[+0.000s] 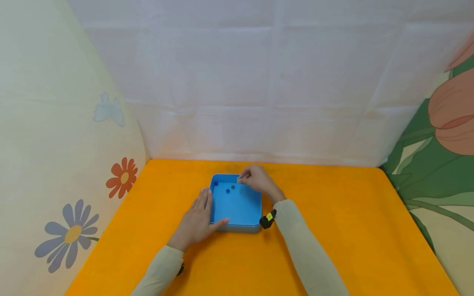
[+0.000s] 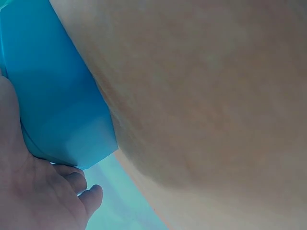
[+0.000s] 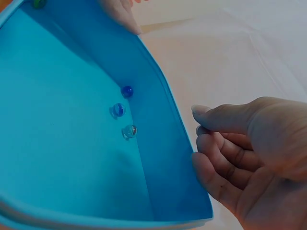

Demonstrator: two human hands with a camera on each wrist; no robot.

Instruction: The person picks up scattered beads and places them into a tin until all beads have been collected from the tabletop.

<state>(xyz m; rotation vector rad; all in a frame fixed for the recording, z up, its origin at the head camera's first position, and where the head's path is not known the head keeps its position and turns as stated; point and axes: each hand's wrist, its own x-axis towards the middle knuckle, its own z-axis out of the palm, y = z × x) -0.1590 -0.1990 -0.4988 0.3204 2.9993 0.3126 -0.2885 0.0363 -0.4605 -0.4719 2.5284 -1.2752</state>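
Note:
A square blue box (image 1: 237, 205) with low walls sits on the orange table. Inside it lie a dark blue marble (image 3: 126, 91), a clear marble with blue in it (image 3: 118, 110) and a clear marble with a reddish streak (image 3: 130, 131). A green marble (image 3: 39, 4) shows at the upper left of the right wrist view. My left hand (image 1: 197, 220) rests against the box's left side, fingers straight, thumb over the front rim. At the far right corner, my right hand (image 1: 258, 179) pinches a small, pale, shiny thing, apparently a marble, mostly hidden by the fingertips.
The orange table (image 1: 333, 218) extends around the box. A white cloth (image 1: 237, 82) hangs behind it. Flower-printed sheets stand along the left (image 1: 44, 135) and right (image 1: 437, 164) sides.

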